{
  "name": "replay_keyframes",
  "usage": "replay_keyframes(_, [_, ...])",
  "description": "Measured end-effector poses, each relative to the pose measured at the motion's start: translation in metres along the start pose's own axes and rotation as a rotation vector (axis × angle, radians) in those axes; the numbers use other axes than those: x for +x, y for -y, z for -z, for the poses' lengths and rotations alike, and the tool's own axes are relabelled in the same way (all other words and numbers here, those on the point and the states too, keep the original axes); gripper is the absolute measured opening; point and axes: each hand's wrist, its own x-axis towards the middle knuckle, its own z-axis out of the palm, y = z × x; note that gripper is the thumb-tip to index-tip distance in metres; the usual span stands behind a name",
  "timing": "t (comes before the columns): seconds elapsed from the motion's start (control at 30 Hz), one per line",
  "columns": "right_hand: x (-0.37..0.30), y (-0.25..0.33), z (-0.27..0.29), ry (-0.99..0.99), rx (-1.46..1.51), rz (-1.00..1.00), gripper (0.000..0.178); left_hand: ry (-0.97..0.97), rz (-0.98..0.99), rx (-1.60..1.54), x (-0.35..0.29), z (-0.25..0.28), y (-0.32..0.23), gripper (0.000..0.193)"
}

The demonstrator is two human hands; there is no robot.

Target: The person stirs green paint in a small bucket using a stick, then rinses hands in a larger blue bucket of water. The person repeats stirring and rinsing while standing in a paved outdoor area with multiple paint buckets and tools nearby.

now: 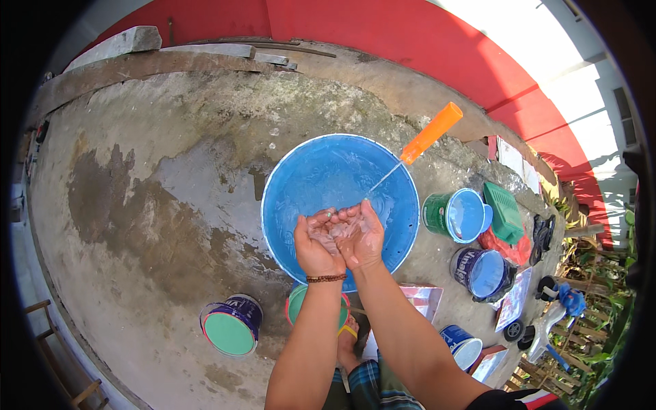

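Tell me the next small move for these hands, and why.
Probably rub the left hand and right hand together over the blue basin: they are cupped side by side above its water, look wet and grip no tool; the orange handle leans over the basin's edge, apart from them.

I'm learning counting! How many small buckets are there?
5 small buckets: one lower left, one partly behind the left arm, three right of the blue tub. More may be hidden.

On my screen, I see big white letters on the purple bucket [465, 265]. The dark bucket [249, 309] on the left has white letters too.
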Motion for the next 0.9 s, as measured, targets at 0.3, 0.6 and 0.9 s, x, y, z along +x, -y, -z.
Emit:
replay_keyframes(0.3, [-0.136,-0.037,-0.007,-0.147,0.003,-0.138,0.041,-0.091,-0.074,-0.023,-0.129,0.065,-0.039,0.049])
replay_keyframes(0.6, [-0.192,-0.094,0.115,-0.507,-0.135,-0.271,0.031,-0.311,0.143,-0.021,-0.136,0.199,-0.010,0.045])
replay_keyframes(0.9, [-0.197,-0.104,0.130,-0.539,-0.814,-0.268,0.024,-0.469,0.312,0.507,-0.127,0.213,-0.005,0.046])
